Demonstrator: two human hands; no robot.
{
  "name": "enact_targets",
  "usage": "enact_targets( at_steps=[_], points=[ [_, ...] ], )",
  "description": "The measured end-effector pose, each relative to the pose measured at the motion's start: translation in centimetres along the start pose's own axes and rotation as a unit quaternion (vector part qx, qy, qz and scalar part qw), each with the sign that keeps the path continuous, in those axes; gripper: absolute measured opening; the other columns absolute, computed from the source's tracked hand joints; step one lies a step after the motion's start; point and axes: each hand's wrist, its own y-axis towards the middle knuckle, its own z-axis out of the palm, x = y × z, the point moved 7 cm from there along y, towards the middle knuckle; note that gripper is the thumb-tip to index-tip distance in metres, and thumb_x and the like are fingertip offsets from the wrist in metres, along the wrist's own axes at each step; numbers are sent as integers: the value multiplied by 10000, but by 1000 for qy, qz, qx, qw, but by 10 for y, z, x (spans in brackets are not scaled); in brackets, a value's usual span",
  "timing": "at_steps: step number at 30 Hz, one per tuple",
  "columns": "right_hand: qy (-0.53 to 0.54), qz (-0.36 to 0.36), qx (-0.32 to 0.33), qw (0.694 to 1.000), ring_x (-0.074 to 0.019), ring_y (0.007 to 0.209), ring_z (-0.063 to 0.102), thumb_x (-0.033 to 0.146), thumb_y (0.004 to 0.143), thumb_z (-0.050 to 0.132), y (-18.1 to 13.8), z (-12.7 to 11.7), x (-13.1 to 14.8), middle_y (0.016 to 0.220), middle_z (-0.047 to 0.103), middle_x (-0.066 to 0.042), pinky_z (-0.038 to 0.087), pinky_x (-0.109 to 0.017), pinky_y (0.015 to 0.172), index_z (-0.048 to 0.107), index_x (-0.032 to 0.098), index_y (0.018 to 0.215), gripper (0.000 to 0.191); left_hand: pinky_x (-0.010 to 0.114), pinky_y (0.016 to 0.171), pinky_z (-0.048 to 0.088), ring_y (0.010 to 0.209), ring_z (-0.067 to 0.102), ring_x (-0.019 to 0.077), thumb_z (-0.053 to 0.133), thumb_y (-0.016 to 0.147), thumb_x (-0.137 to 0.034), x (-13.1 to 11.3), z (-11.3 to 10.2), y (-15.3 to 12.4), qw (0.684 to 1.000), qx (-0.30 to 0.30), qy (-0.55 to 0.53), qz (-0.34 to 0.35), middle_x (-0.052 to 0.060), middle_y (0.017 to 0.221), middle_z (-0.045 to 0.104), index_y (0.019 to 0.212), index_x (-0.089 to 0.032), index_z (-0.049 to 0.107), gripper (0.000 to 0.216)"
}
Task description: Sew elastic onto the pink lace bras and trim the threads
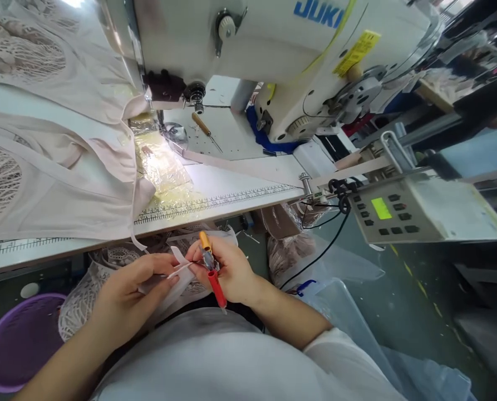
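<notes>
Below the table (248, 192) of a JUKI machine (273, 50), left fingers (165, 277) pinched a white strip (180, 269); right fingers (195, 257) gripped snips (213, 274), red end down-frame.

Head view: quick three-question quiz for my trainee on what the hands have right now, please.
1. True or false: the right hand holds a tool with orange and red parts.
2. The left hand pinches: A) a white fabric strip, B) a thread spool, C) a ruler.
3. Fill in: the basket at lower left is ___ in colour.
Key: 1 true; 2 A; 3 purple.
</notes>
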Motion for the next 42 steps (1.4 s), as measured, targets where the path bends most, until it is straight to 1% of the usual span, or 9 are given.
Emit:
enact_targets(
  at_steps=[5,12,20,24,28,31,33,38,42],
  points=[
    [-34,-24,1,999,-138,700,526,241,795,609,3,-3,3,771,540,-4,459,-255,648,472,209,760,146,205,684,559,666,679,144,649,814,-289,1,-2,4,999,19,21,-44,-4,752,738,747,-232,695,99],
    [-66,-2,23,998,-105,566,399,340,808,651,4,0,-7,615,413,47,344,-223,525,322,225,627,392,168,618,564,661,688,125,676,766,-268,0,-11,3,994,-71,59,-60,-23,769,736,737,-236,677,43],
    [-38,-4,4,999,-106,571,416,299,814,618,3,1,-5,643,443,37,351,-222,526,429,210,670,254,213,643,571,661,682,146,708,733,-371,12,-12,-4,981,-118,62,-141,-12,744,720,739,-227,651,156],
    [-52,-30,5,998,-117,589,429,265,769,639,3,2,-5,659,456,31,371,-234,545,423,220,682,237,232,580,567,631,673,167,761,670,-411,16,-7,2,976,-82,-40,-200,-7,676,691,770,-217,620,260],
    [-55,-46,43,997,-132,619,478,197,735,604,4,4,-2,678,506,17,401,-243,573,418,226,692,192,279,662,589,718,689,198,774,676,-391,21,4,7,957,6,-141,-254,29,736,717,801,-201,671,249],
    [-64,-53,61,995,-135,634,487,172,722,582,4,6,-2,691,521,10,405,-242,579,397,229,682,198,298,717,583,758,689,207,713,754,-370,24,11,6,953,73,-169,-240,52,779,735,732,-194,715,178],
    [-66,-49,69,994,-136,635,480,190,728,597,4,6,-4,690,512,9,398,-240,576,386,231,675,221,289,725,573,754,675,194,679,786,-331,23,9,6,964,78,-146,-209,41,770,726,708,-198,726,161],
    [-34,-34,71,996,-129,614,450,283,786,627,4,0,-13,648,464,26,379,-228,561,340,235,645,323,253,747,551,778,648,169,687,776,-277,14,-9,3,985,-5,-54,-161,6,807,705,708,-221,711,91],
    [-25,13,50,998,-120,593,429,473,823,635,-4,-9,-22,617,444,33,392,-234,554,312,232,615,454,210,645,504,723,616,138,700,770,-233,-6,-18,0,990,-67,-53,-114,-3,783,656,677,-220,675,97]
  ],
)
